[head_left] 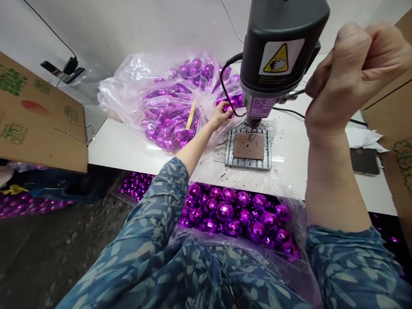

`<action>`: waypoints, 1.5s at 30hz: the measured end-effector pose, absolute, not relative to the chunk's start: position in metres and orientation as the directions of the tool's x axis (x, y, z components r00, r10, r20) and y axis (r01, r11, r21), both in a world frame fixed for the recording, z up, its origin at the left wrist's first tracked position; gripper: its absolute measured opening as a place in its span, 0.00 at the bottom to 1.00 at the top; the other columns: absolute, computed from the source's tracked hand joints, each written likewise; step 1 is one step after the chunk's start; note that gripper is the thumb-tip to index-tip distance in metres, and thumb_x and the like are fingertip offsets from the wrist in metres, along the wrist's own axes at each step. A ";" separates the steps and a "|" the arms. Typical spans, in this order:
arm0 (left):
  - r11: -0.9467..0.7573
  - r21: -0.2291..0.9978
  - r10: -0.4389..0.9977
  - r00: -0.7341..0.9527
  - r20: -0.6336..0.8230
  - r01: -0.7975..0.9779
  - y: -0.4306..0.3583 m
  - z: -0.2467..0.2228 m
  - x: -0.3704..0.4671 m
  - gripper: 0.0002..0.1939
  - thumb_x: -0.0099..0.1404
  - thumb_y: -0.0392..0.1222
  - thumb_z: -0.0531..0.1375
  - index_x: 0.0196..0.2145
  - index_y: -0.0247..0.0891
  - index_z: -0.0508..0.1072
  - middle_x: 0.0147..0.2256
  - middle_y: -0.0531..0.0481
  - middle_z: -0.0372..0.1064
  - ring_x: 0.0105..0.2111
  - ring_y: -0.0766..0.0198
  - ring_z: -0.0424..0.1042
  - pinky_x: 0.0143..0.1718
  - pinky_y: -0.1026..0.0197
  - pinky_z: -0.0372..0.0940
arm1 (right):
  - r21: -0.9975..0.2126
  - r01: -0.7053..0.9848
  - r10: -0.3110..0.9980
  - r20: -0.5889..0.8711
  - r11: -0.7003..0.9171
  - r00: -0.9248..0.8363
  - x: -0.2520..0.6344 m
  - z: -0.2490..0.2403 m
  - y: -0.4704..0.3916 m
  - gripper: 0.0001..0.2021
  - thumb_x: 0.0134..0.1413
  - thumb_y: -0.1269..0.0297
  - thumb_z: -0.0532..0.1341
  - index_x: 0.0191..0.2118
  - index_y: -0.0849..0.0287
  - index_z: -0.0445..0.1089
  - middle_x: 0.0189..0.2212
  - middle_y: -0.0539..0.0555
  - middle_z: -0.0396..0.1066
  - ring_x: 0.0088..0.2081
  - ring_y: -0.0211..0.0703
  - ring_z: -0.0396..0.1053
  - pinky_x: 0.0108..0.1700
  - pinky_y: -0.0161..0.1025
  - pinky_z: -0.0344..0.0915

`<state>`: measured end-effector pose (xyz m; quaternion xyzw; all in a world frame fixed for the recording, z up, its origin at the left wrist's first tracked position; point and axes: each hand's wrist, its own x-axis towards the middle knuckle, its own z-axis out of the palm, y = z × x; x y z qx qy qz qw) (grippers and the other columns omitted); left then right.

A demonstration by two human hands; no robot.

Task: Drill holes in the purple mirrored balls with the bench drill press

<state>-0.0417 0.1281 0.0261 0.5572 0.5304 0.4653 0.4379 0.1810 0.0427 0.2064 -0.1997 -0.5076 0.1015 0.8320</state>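
A grey bench drill (280,47) stands on a white table (122,148), over a metal base plate (248,148) that carries a brown pad. My left hand (220,116) reaches to the mouth of a clear plastic bag (154,98) full of shiny purple faceted balls, and its fingers close on one purple ball (229,109) just left of the drill bit. My right hand (349,73) is raised beside the drill head, fisted around the drill's lever, which is mostly hidden by the fingers.
On my lap a plastic-lined box holds several purple balls (238,214). More balls lie under the table (135,184) and at far left. Cardboard boxes stand at the left (38,116) and right edges. A dark phone (363,161) lies on the table. Black debris surrounds the base plate.
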 end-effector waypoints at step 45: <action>-0.008 0.999 0.981 0.192 0.002 0.032 0.011 0.011 -0.015 0.35 0.54 0.52 0.80 0.55 0.39 0.76 0.56 0.39 0.80 0.61 0.49 0.79 0.66 0.46 0.71 | -0.393 0.083 0.319 0.837 0.916 0.445 0.179 0.204 0.052 0.41 0.56 0.27 0.59 0.27 0.57 0.33 0.20 0.45 0.31 0.19 0.20 0.36 0.28 0.33 0.36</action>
